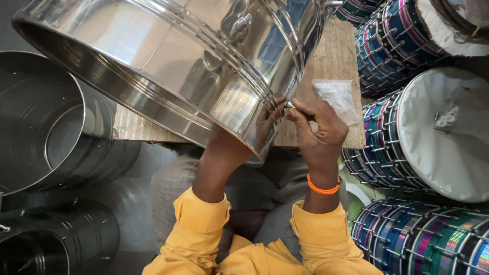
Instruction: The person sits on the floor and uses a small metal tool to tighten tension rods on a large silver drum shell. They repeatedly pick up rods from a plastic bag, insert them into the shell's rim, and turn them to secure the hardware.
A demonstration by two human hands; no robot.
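Fingers of the right hand (318,133) at frame centre, pinched on a small silvery fastener (290,105) against the rim of the large shiny steel drum shell (168,61), tilted over the wooden board (333,56) for access, with the left hand (239,145) inside bracing, finger state hidden.

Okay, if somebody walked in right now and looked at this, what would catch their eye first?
Likely the big shiny steel drum shell, tilted over the wooden board at the top. The left hand reaches inside its rim while the right hand pinches a small metal part against its outer wall. Colourful finished drums are stacked at the right.
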